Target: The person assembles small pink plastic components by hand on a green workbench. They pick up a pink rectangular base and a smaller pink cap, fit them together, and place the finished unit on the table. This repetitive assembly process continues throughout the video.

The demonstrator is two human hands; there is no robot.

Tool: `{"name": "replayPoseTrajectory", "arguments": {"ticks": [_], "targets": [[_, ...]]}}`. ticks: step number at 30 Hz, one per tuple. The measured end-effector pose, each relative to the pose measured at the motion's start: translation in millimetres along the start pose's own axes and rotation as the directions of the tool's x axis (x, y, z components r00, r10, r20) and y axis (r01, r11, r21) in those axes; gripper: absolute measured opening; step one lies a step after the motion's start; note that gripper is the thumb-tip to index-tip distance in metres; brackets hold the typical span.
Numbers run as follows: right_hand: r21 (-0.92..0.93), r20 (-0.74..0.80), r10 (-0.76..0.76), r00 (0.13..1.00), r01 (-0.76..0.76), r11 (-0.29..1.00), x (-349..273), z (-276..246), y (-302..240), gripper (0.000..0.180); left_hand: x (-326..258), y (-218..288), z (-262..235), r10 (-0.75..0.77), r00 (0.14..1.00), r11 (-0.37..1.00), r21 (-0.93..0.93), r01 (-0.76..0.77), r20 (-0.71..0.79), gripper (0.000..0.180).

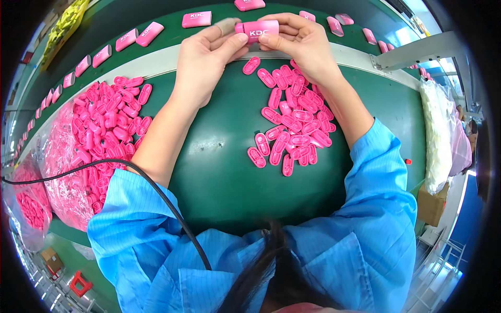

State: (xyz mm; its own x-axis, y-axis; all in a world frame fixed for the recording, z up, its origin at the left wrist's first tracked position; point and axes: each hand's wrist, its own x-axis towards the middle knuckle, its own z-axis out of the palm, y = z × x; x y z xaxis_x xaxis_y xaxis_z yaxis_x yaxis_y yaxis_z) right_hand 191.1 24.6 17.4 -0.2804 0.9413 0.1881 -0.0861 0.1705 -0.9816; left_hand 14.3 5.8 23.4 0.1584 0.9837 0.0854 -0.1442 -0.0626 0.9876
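We hold a pink rectangular case [257, 29] between both hands at the far edge of the green desk [219, 156], just before the conveyor belt [172, 10]. Our left hand [204, 57] closes its thumb and fingers on the case's left end, and our right hand [302, 44] pinches its right end and top, so both are shut around the one piece. We cannot tell whether a small part is being pressed into it, since our fingers cover the joint. As we judge it, the work is somewhere in the middle: a loose heap of small pink oval inserts [293, 117] lies on the desk just below our right hand, and a much larger pile of pink parts [107, 125] sits to our left, part of it spilling from a clear bag [62, 172], all apparently yet to be handled. Beyond our hands, several finished-looking pink cases [197, 19] lie spaced along the belt, which suggests a fair number already done.
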Motion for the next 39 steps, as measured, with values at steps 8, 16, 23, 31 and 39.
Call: {"name": "replayPoseTrajectory", "arguments": {"ticks": [8, 16, 23, 31, 39], "targets": [[-0.066, -0.011, -0.079, 0.997, 0.079, 0.995, -2.1, 2.6, -3.3, 0.033, 0.0, -0.6, -3.3, 0.205, 0.979, 0.931, 0.306, -0.2, 0.015, 0.031], [-0.132, -0.092, -0.165, 0.982, 0.152, 0.98, -6.6, 16.3, -9.9, 0.033, -12.2, 1.7, 16.6, 0.607, 0.789, 0.474, 0.752, -0.458, 0.099, 0.033], [-0.297, -0.008, 0.055, 0.998, -0.055, 0.953, 39.5, -8.8, -5.6, 0.029, -2.0, -2.6, 3.2, 0.536, 0.829, 0.348, 0.853, -0.389, 0.159, 0.05], [-0.925, -0.089, -0.294, 0.952, 0.03, 0.378, 80.5, -65.8, 3.2, 0.035, -12.6, -6.2, 1.4, 0.413, 0.869, 0.294, 0.864, -0.409, 0.272, 0.021], [-0.886, -0.099, -0.191, 0.977, 0.001, 0.464, 31.1, -39.8, -12.7, 0.022, -14.1, 5.2, 4.8, 0.32, 0.932, 0.448, 0.839, -0.308, 0.172, 0.025]]}}
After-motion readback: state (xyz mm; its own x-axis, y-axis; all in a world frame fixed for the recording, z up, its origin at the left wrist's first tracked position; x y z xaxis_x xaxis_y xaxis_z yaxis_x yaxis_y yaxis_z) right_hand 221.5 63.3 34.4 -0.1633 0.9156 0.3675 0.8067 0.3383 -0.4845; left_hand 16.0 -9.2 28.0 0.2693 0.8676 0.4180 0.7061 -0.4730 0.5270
